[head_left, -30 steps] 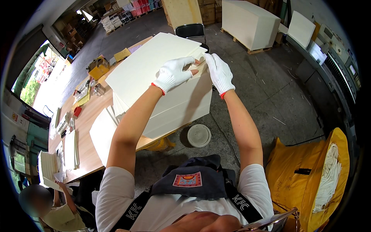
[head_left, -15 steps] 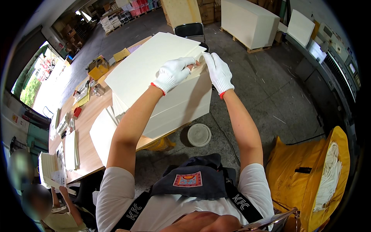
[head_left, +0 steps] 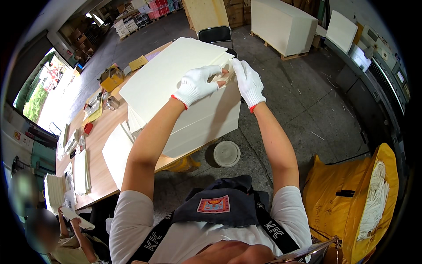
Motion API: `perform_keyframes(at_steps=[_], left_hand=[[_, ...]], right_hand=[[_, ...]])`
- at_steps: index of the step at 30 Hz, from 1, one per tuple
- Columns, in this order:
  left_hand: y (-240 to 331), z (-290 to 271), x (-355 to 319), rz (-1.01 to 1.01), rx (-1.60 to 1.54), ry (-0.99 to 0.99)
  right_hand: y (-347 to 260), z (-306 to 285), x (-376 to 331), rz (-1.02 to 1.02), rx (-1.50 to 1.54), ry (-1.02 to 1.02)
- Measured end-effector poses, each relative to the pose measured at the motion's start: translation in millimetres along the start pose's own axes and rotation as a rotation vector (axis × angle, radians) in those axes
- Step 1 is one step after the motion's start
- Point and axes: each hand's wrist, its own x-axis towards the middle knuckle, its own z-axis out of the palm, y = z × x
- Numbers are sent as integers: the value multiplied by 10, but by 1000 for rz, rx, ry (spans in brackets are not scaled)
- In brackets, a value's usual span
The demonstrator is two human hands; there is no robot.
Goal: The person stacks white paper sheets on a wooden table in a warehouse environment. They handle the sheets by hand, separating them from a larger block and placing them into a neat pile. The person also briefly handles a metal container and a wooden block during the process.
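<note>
A thick stack of large cream paper sheets (head_left: 176,83) rests on a wooden table (head_left: 103,171). Both my hands wear white gloves with red cuffs. My left hand (head_left: 198,83) lies on the stack's far right corner, its fingers curled around the top sheets. My right hand (head_left: 248,81) pinches the same corner from the right side, lifting the edges of a few sheets. The two hands almost touch at the corner.
Smaller paper piles (head_left: 116,152) and tools lie on the table's left part. A white round lid (head_left: 226,154) lies on the floor below the stack. A yellow sack (head_left: 347,198) of white strips stands at the right. A person (head_left: 66,237) sits at lower left. A black chair (head_left: 215,34) and pallets of paper (head_left: 281,24) stand beyond.
My hands have stayed at the stack's corner, with the fingers shifting slightly on the sheet edges. Nothing else has moved.
</note>
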Motion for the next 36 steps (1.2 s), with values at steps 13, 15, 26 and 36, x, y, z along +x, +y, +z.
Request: perform_keyframes(at_steps=[13,15,26,36], left_hand=[[-86,101,-366,519,123,723],[-251,186,-686,687,103,830],[-725,440,-1697,128,248,610],[-948,513,-2486,-228,-2135,276]], right_hand=[[-429,224,-142,554,1132,-531],[-529,345,-189,645,1121,-546],[-936,383,-376,701,859,-668],[-480,-898,-1188,652,756,-550]])
